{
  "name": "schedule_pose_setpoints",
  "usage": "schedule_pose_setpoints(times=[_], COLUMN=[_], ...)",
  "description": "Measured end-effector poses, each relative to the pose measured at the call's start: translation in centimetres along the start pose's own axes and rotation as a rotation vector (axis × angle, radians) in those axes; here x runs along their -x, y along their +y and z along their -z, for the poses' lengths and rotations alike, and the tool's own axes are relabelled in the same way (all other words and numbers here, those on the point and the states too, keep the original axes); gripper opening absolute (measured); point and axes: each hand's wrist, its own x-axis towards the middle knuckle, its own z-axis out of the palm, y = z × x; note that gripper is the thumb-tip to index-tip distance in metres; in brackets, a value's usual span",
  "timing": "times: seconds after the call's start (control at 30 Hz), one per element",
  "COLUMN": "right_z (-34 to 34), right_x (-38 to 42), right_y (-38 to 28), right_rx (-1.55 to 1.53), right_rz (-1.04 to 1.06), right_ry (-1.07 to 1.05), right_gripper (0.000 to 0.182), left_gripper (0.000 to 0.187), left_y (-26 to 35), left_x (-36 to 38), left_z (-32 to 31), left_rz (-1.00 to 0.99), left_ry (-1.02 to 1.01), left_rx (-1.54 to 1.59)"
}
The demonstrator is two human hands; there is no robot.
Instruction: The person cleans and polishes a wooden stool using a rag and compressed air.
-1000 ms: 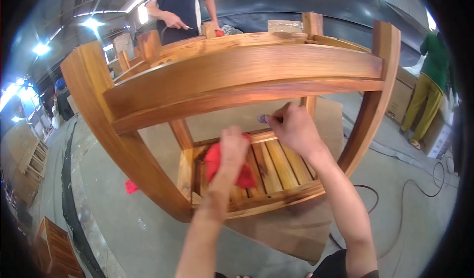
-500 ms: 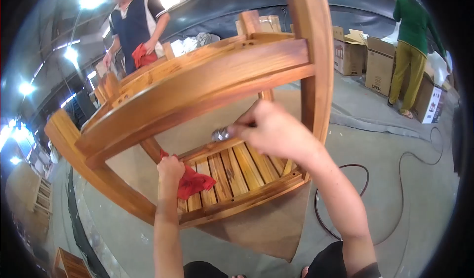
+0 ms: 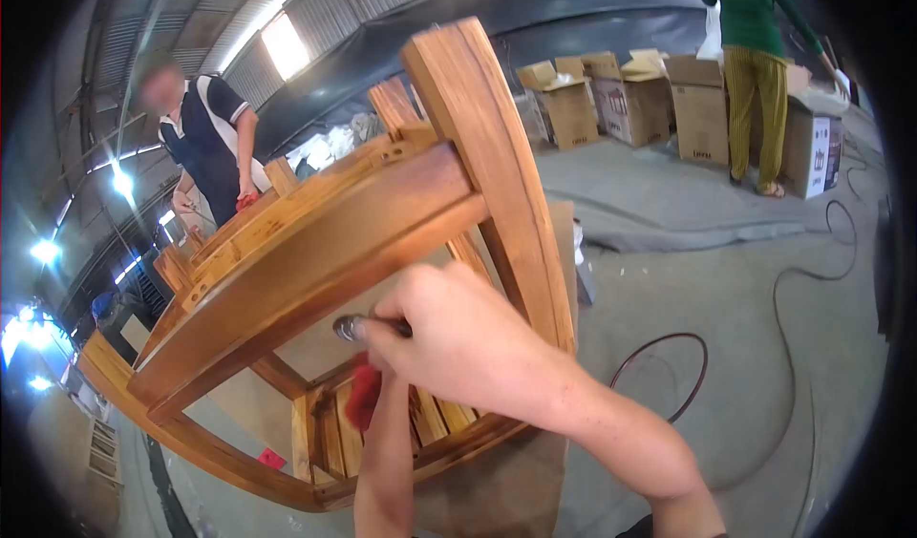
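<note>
I have the right hand (image 3: pixel 444 333) closed on a shiny metal piece (image 3: pixel 350 328), which juts out at its 9 o'clock, in front of the wooden frame (image 3: pixel 310 275). The left forearm (image 3: pixel 385 466) shows near my view's 7 o'clock; the left hand is hidden behind the right, so I can't tell its grip. A red cloth (image 3: pixel 362 400) sits just beside it, also around 7.

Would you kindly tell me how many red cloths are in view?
3: a crumpled red cloth beside the left forearm, a small red cloth on the floor, another red cloth at the co-worker's hand. Others may be hidden.
</note>
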Motion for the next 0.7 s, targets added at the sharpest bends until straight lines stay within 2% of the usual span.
schedule_pose_setpoints(times=[0.2, 0.53, 0.7], right_z=[0.3, -2.0, -2.5], right_x=[0.0, 1.0, 0.5], right_y=[-0.4, -1.7, -2.2], right_rx=[0.13, 0.211, 0.141], right_rz=[0.006, 0.006, 0.013], right_ry=[0.074, -0.075, -0.006], right_gripper=[0.02, 0.019, 0.017], left_gripper=[0.034, 0.039, 0.041], left_y=[5.1, 4.3, 3.4], left_x=[-0.7, 0.8, 4.9], left_z=[-1.8, -1.0, 0.2], left_rz=[-0.212, -0.337, -0.483], left_ry=[-0.008, -0.128, -0.277], left_rx=[0.183, 0.448, 0.742])
